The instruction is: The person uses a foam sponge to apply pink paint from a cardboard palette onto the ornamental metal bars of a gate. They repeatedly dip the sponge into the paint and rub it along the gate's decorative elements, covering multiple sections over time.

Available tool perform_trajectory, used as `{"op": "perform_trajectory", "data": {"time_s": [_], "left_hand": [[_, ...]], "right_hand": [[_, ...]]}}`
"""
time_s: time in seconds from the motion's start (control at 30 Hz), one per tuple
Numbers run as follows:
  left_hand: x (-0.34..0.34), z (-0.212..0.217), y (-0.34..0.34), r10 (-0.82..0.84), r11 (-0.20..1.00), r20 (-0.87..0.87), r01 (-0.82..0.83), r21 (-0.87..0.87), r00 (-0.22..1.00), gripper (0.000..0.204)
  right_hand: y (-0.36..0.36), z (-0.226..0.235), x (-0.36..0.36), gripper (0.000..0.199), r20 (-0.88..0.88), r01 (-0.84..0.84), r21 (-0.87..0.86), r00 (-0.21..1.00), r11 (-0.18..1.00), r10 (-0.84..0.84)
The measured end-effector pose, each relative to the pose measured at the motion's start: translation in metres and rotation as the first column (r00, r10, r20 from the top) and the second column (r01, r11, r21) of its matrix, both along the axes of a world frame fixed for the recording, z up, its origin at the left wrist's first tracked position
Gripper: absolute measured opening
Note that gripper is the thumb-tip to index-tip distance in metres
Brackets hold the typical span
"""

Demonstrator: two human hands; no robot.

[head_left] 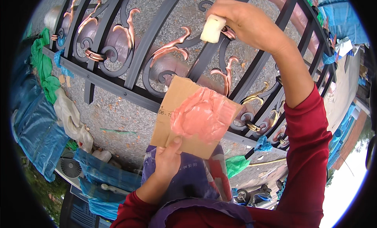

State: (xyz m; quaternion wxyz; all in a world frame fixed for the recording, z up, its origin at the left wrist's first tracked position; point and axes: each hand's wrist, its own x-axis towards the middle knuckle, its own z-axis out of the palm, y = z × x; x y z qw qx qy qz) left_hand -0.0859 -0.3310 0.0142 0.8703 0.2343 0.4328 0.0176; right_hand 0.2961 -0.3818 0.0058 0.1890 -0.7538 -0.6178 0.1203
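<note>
With the right hand (251,23) clamped on a sponge (213,28) pressed to a copper scroll (229,31) of the black gate (157,31), and the left hand (167,161) pinching the paint-smeared cardboard (196,116) below, excess pressure could smear copper paint onto adjacent black bars.

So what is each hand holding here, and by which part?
Left hand grips the cardboard piece by its lower edge. Right hand pinches the pale sponge block by its upper end.
</note>
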Motion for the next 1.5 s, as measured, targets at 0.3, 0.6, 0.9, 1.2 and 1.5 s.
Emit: {"op": "perform_trajectory", "data": {"time_s": [0.3,0.6,0.9,1.2,1.5], "left_hand": [[0.012,0.005,0.004,-0.017,0.999,-0.003,0.017,0.041,1.0,0.052],[0.015,0.005,0.003,-0.007,0.998,-0.003,0.007,0.07,1.0,0.052],[0.01,0.002,0.008,-0.066,0.995,-0.013,0.067,0.068,0.998,0.054],[0.07,-0.005,-0.003,0.007,0.985,0.046,-0.015,0.17,0.999,0.045],[0.098,-0.001,-0.037,-0.141,0.975,-0.032,0.145,0.171,0.989,0.044]], "right_hand": [[-0.04,0.008,-0.012,0.03,-0.131,0.084,0.219,0.99,0.972,-0.056],[-0.068,0.001,-0.033,0.036,-0.163,0.26,0.294,0.962,0.92,-0.22],[-0.083,0.013,-0.044,0.039,-0.202,0.375,0.247,0.922,0.894,-0.331],[-0.146,0.044,-0.119,0.04,-0.79,0.899,-0.058,0.225,0.434,-0.57],[-0.155,0.037,-0.17,0.038,-0.616,0.885,-0.091,0.31,0.457,-0.724]]}}
